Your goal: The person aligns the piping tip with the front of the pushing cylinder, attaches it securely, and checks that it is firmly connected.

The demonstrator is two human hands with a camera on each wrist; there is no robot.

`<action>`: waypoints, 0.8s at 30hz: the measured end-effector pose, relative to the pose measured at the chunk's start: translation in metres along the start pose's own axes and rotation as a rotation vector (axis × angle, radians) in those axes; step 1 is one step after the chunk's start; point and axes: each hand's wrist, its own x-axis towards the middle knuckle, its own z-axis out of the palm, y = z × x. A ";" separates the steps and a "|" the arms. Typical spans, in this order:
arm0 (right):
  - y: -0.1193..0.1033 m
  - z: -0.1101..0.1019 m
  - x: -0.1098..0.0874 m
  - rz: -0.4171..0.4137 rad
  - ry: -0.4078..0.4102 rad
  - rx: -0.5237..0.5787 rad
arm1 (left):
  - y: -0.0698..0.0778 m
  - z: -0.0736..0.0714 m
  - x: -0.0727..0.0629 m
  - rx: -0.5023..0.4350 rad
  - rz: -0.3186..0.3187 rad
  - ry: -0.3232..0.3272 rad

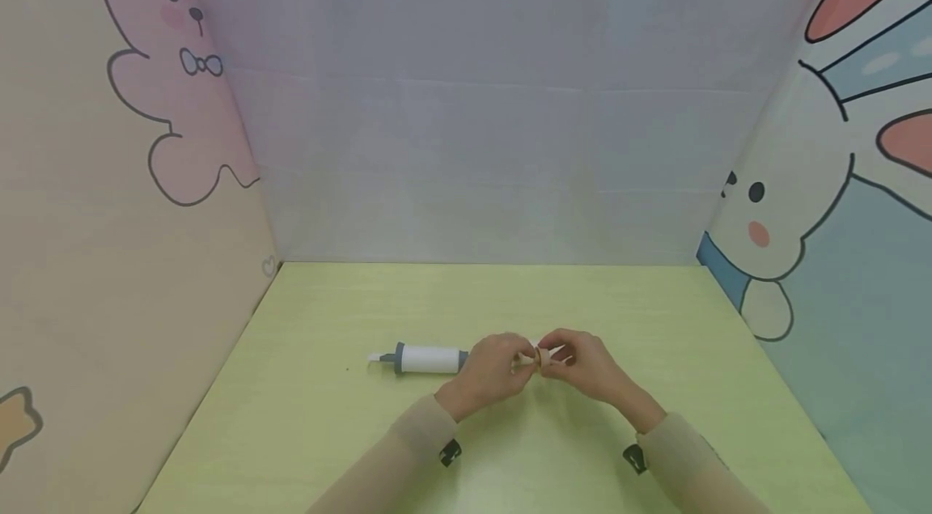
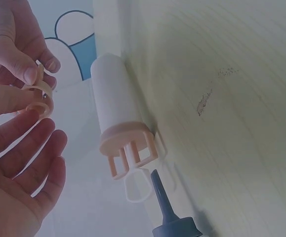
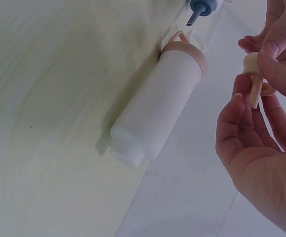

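Observation:
Between both hands, above the table, is a small peach plastic nozzle cap (image 3: 254,64) with a narrow spout and a ring on it. My left hand (image 1: 491,368) pinches it with thumb and forefinger, the other fingers spread out in the left wrist view. From the opposite side my right hand (image 1: 586,364) grips the same cap with its fingertips. A white syringe-style barrel (image 3: 157,98) with a peach collar (image 2: 125,136) and a clear plunger ring (image 2: 139,185) lies beyond the hands, its narrow neck (image 3: 128,153) bare. The hands mostly hide it in the head view.
Left of my hands, a second white syringe-style dispenser (image 1: 429,358) with grey-blue ends lies on the pale yellow-green table (image 1: 349,433); its tapered nozzle (image 2: 165,200) points toward the peach-collared barrel. A plain back curtain (image 1: 488,133) and side panels with cartoon animals surround the table.

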 end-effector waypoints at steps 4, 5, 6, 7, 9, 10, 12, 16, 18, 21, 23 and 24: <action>0.000 -0.001 0.000 0.000 -0.001 -0.003 | 0.000 0.000 0.000 -0.028 0.009 -0.003; -0.001 -0.001 0.000 -0.002 0.001 -0.006 | 0.000 0.000 0.000 -0.034 0.011 -0.008; -0.001 -0.001 0.000 -0.004 0.001 -0.007 | 0.000 0.000 0.001 -0.037 0.015 -0.010; -0.001 -0.001 0.000 -0.006 0.002 -0.007 | 0.001 0.000 0.001 -0.035 0.018 -0.014; -0.002 -0.001 0.000 -0.009 0.002 -0.008 | 0.001 0.000 0.001 -0.025 0.027 -0.019; -0.002 -0.001 0.000 -0.012 0.003 -0.007 | 0.001 0.001 0.002 -0.013 0.032 -0.021; -0.001 -0.001 0.001 -0.010 0.003 -0.005 | 0.002 0.000 0.002 0.012 0.041 -0.020; -0.002 -0.001 0.001 0.006 -0.002 0.011 | 0.002 0.001 0.003 0.054 0.050 -0.022; -0.003 -0.001 0.001 0.010 -0.008 0.021 | 0.002 0.001 0.004 0.058 0.054 -0.021; -0.003 -0.002 0.001 0.009 -0.016 0.044 | 0.003 0.001 0.004 0.053 0.065 -0.010; -0.003 -0.002 0.001 0.002 -0.020 0.054 | 0.003 0.001 0.005 0.047 0.076 -0.003; -0.003 -0.001 0.001 0.003 -0.020 0.062 | 0.003 0.001 0.005 0.045 0.081 0.000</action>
